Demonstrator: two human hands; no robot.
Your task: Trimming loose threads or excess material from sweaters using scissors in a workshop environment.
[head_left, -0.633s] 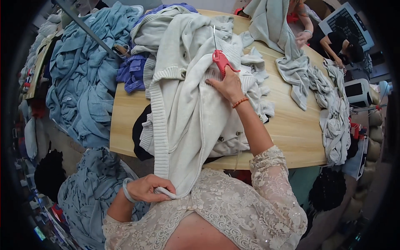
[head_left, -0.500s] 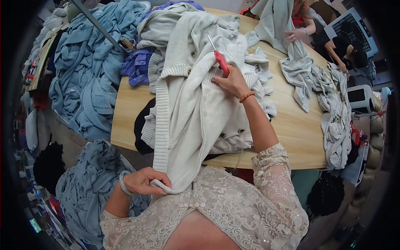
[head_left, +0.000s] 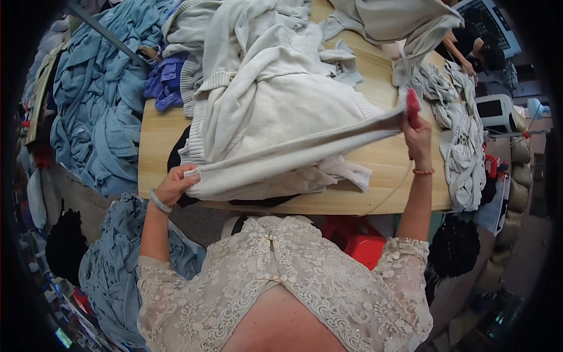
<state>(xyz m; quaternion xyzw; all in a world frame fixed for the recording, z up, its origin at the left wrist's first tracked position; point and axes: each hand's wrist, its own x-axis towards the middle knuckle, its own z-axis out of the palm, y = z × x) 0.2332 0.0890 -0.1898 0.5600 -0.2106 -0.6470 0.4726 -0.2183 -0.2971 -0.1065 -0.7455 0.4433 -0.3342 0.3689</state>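
Note:
A cream knit cardigan [head_left: 275, 114] lies across the table's front. One long piece of it, perhaps a sleeve, is pulled taut between my hands. My left hand [head_left: 176, 185] is closed, pinching its ribbed end by the table's left front edge. At the right, my right hand [head_left: 417, 141] is closed around a red-handled tool [head_left: 413, 107] with a thin metal tip, and grips the other end of the stretched knit too. A thin cord [head_left: 396, 193] hangs from near that hand down to the front edge. The tool's exact kind is unclear.
More cream knitwear [head_left: 234, 23] is heaped behind, with purple garments [head_left: 166, 82] beside it. Blue knits [head_left: 102, 111] are piled at the left. Pale garments [head_left: 460, 146] line the table's [head_left: 281, 206] right end. A red stool [head_left: 355, 240] stands underneath. Another person [head_left: 478, 50] works at the far right.
Both hands have moved apart: my left hand up and left onto the table, my right hand right and down with the tool. The knit between them is now stretched tight.

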